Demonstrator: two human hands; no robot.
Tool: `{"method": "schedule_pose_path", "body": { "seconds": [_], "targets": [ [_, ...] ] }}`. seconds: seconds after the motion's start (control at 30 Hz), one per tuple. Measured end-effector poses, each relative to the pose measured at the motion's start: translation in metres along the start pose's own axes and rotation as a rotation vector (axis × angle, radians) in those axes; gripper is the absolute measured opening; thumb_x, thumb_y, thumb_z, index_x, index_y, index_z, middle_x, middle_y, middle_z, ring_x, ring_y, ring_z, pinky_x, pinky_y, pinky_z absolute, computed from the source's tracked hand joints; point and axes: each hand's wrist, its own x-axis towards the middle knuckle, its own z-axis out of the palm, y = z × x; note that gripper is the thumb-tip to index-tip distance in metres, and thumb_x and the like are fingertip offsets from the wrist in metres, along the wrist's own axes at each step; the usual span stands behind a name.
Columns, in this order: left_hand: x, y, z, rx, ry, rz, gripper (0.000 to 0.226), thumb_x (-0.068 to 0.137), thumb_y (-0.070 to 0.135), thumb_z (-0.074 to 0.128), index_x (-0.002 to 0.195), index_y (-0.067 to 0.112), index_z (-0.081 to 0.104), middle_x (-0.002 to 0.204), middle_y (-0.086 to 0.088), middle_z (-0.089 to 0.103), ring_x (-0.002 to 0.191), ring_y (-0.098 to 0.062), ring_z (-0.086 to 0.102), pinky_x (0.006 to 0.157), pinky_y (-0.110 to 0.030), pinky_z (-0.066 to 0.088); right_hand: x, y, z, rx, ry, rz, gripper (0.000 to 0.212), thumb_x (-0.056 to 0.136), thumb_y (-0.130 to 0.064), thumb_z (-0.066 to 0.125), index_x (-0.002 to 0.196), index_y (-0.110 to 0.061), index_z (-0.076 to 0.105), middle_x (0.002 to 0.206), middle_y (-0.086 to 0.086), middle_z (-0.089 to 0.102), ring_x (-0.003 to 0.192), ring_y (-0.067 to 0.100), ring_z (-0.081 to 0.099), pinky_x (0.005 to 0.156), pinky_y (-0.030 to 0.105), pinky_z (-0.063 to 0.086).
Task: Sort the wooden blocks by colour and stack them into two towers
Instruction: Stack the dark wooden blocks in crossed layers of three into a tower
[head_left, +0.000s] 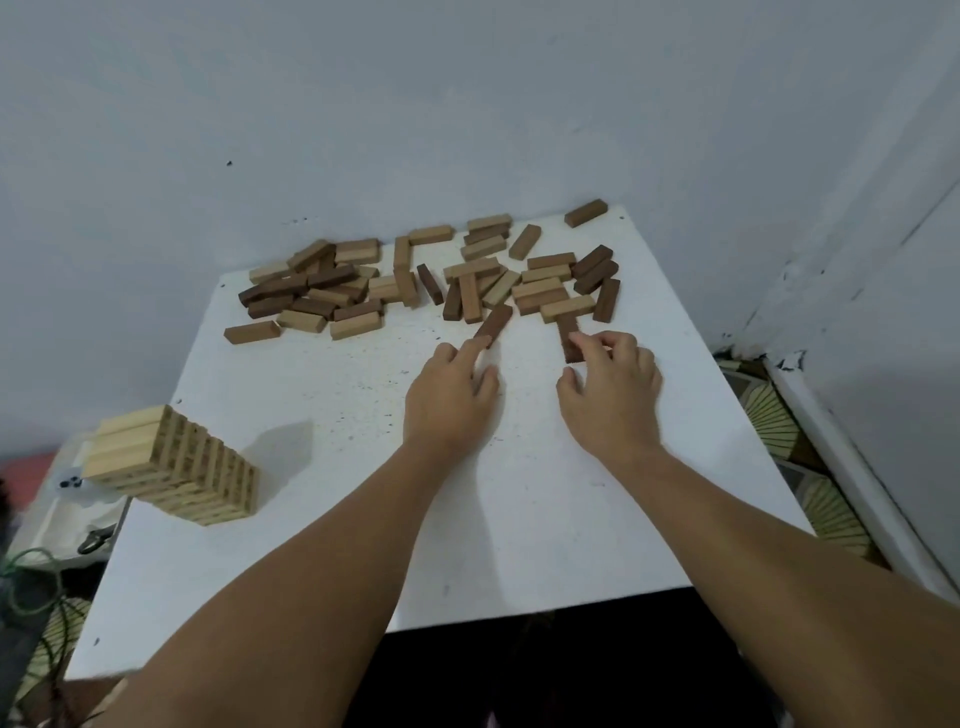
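A tower of light wooden blocks (179, 465) stands at the table's left edge. Several loose light and dark blocks (415, 275) lie scattered along the far side of the white table (311, 519). My left hand (449, 397) reaches forward, its index fingertip touching the near end of a dark brown block (496, 322); thumb and fingers are apart. My right hand (610, 392) has fingers curled over the near end of another dark brown block (569, 332), which lies flat on the table; whether it is gripped or only touched is unclear.
A lone dark block (586, 213) lies at the far right corner, near the grey wall. The table's right edge drops to patterned floor tiles (774, 421). Left of the table are a white object and green cable (31, 571).
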Motion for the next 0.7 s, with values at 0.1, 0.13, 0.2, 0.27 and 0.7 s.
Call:
{"method": "schedule_pose_path", "body": {
  "seconds": [0.1, 0.13, 0.2, 0.27, 0.7],
  "targets": [
    [-0.0047, -0.0025, 0.0021, -0.051, 0.132, 0.095, 0.028, 0.099, 0.032, 0.059, 0.125, 0.021, 0.065, 0.111, 0.000, 0.048, 0.101, -0.019, 0.049, 0.080, -0.032, 0.047, -0.0009, 0.0006, 0.0005, 0.010, -0.009, -0.050, 0.034, 0.092, -0.027, 0.058, 0.126, -0.029, 0.062, 0.123, -0.003, 0.060, 0.115, 0.026, 0.045, 0.106, 0.043, 0.031],
    [-0.0056, -0.0036, 0.0034, -0.040, 0.171, 0.118, 0.026, 0.097, 0.031, 0.061, 0.122, 0.021, 0.065, 0.115, -0.002, 0.048, 0.106, -0.020, 0.046, 0.087, -0.034, 0.047, -0.0010, 0.0004, 0.0005, 0.016, -0.012, -0.069, 0.034, 0.092, -0.027, 0.057, 0.125, -0.031, 0.062, 0.121, -0.006, 0.061, 0.114, 0.025, 0.045, 0.106, 0.042, 0.030],
    [-0.0057, -0.0040, 0.0064, -0.011, 0.189, 0.102, 0.033, 0.097, 0.035, 0.062, 0.127, 0.022, 0.063, 0.127, -0.003, 0.049, 0.118, -0.021, 0.041, 0.099, -0.035, 0.038, -0.0012, 0.0010, 0.0008, 0.026, -0.011, -0.105, 0.037, 0.091, -0.026, 0.057, 0.126, -0.034, 0.062, 0.119, -0.010, 0.063, 0.111, 0.022, 0.047, 0.106, 0.041, 0.030],
    [-0.0038, -0.0039, 0.0075, 0.017, 0.131, 0.054, 0.044, 0.099, 0.041, 0.057, 0.139, 0.023, 0.059, 0.137, 0.001, 0.050, 0.127, -0.021, 0.036, 0.107, -0.038, 0.032, -0.0014, 0.0014, 0.0015, 0.039, -0.014, -0.125, 0.041, 0.090, -0.025, 0.056, 0.129, -0.035, 0.063, 0.118, -0.014, 0.064, 0.110, 0.019, 0.047, 0.107, 0.041, 0.031],
    [-0.0066, -0.0040, 0.0057, -0.052, 0.045, 0.272, 0.054, 0.099, 0.049, 0.061, 0.146, 0.022, 0.058, 0.118, 0.003, 0.064, 0.106, -0.019, 0.047, 0.092, -0.038, 0.045, 0.0007, 0.0028, 0.0003, 0.120, -0.139, -0.215, 0.049, 0.097, -0.016, 0.049, 0.138, -0.040, 0.057, 0.124, -0.019, 0.064, 0.119, 0.011, 0.044, 0.109, 0.032, 0.027]
  ]
}}
